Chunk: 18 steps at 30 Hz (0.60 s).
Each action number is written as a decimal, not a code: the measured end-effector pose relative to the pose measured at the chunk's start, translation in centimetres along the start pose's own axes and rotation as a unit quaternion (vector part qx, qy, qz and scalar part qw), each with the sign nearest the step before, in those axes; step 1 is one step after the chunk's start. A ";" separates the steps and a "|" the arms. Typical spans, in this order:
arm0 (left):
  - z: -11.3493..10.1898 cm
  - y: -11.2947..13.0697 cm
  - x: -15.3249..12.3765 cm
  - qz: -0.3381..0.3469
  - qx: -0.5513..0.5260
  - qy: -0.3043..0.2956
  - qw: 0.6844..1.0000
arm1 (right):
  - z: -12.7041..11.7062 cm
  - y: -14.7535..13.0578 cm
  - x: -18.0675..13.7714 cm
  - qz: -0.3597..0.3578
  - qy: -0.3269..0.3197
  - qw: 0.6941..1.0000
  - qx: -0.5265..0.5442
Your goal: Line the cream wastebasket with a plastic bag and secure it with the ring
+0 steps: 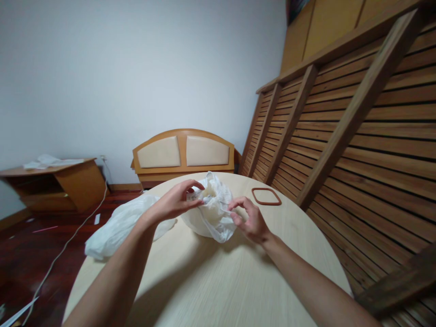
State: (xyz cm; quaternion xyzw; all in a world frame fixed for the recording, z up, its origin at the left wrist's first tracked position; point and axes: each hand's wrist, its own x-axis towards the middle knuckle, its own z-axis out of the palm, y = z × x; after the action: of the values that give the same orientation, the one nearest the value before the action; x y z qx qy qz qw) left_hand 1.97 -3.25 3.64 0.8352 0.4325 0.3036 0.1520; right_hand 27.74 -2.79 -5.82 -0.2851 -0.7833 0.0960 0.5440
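Note:
A crumpled white plastic bag (218, 222) sits near the middle of the round table, its mouth gathered and partly open at the top. My left hand (179, 200) is at the bag's upper left, with thumb and fingers curved around its edge. On the other side, my right hand (250, 220) pinches the bag's right edge between thumb and fingers. Whatever the bag contains is hidden. A second white plastic bag (119, 227) lies loosely on the table's left side, partly behind my left forearm.
The round wooden table (272, 281) carries a brown squarish ring (266, 196) at the right. Slatted wooden panels (334, 136) lean along the right side. Behind stands a headboard (184, 152). A low cabinet (68, 186) and a cable (73, 236) are at left.

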 end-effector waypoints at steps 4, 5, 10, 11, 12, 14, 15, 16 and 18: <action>-0.6 0.3 -0.5 -0.010 -0.006 -0.028 1.000 | 0.4 0.4 0.1 0.057 0.035 0.997 -0.046; -0.8 0.3 -0.7 -0.011 -0.011 -0.037 0.999 | 0.6 0.5 0.1 0.065 0.034 0.996 -0.048; -1.3 0.0 -1.2 0.008 -0.023 -0.083 0.996 | 1.0 1.1 0.2 0.113 0.015 0.992 -0.051; -1.3 -0.1 -1.3 0.012 -0.021 -0.092 0.995 | 1.1 1.1 0.1 0.121 0.013 0.991 -0.055; -1.3 -0.2 -1.3 0.013 -0.020 -0.100 0.995 | 1.1 1.2 0.1 0.129 0.013 0.990 -0.058; -1.3 -0.3 -1.5 0.012 -0.027 -0.111 0.993 | 1.2 1.2 0.0 0.146 0.012 0.987 -0.064; -1.2 -0.4 -1.5 0.011 -0.033 -0.114 0.993 | 1.2 1.2 0.0 0.151 0.011 0.986 -0.068; -1.2 -0.4 -1.6 0.011 -0.038 -0.116 0.992 | 1.2 1.3 0.0 0.153 0.010 0.985 -0.072; -1.1 -0.3 -1.7 0.013 -0.049 -0.113 0.992 | 1.2 1.4 -0.1 0.152 0.010 0.985 -0.083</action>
State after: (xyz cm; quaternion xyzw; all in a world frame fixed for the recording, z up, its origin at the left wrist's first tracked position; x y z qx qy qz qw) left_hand 0.35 -4.49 3.65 0.8614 0.3862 0.2301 0.2364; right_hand 27.12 -1.46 -7.00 -0.4457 -0.7310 0.1091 0.5051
